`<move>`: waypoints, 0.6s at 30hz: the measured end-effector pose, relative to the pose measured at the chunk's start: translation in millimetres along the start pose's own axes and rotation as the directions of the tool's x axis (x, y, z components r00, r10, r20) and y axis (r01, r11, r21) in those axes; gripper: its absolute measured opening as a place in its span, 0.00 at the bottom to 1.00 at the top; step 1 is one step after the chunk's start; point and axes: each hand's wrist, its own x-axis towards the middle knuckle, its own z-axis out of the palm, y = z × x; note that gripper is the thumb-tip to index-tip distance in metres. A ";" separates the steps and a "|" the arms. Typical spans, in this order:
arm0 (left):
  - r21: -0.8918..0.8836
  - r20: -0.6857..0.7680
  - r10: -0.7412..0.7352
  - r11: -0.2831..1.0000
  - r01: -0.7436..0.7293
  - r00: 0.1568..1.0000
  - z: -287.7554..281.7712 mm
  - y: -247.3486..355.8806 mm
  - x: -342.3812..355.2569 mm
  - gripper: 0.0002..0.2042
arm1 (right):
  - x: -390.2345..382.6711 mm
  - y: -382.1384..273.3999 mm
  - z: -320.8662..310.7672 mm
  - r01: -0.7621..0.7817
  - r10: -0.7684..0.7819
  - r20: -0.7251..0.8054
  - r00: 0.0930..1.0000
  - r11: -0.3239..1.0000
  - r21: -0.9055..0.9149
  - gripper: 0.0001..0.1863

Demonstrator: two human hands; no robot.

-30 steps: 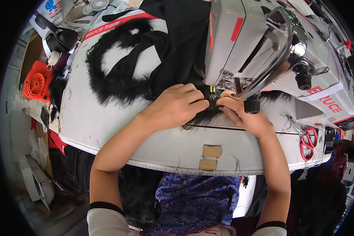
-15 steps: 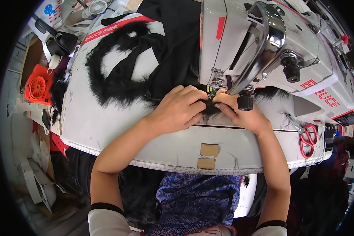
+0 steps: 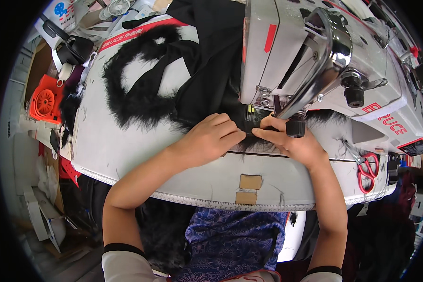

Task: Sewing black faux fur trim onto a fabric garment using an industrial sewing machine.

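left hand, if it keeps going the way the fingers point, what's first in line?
The left hand points right, toward the needle area. Its fingertips nearly meet the right hand over the black fabric, so the right hand's fingers come first, then the sewing machine. Depth is unclear.

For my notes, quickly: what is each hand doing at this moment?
Left hand: fingers curled, pressing the black fabric flat before the sewing machine.
Right hand: pinching the same fabric at the needle.
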 end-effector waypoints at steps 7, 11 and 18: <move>-0.070 0.013 0.012 0.997 -0.011 1.000 -4.3 -6.8 0.9 0.23 | 3.4 -3.9 -2.3 0.046 -0.048 -0.019 0.999 0.995 -0.092 0.27; 0.002 -0.052 -0.008 1.000 0.008 0.999 -2.5 -14.2 4.6 0.23 | -2.8 9.9 6.2 -0.073 0.080 0.093 0.992 0.994 -0.081 0.21; 0.048 -0.119 -0.061 0.997 0.067 0.991 8.6 -23.2 15.5 0.16 | -3.0 22.8 4.7 -0.367 0.364 0.054 0.930 0.928 0.065 0.12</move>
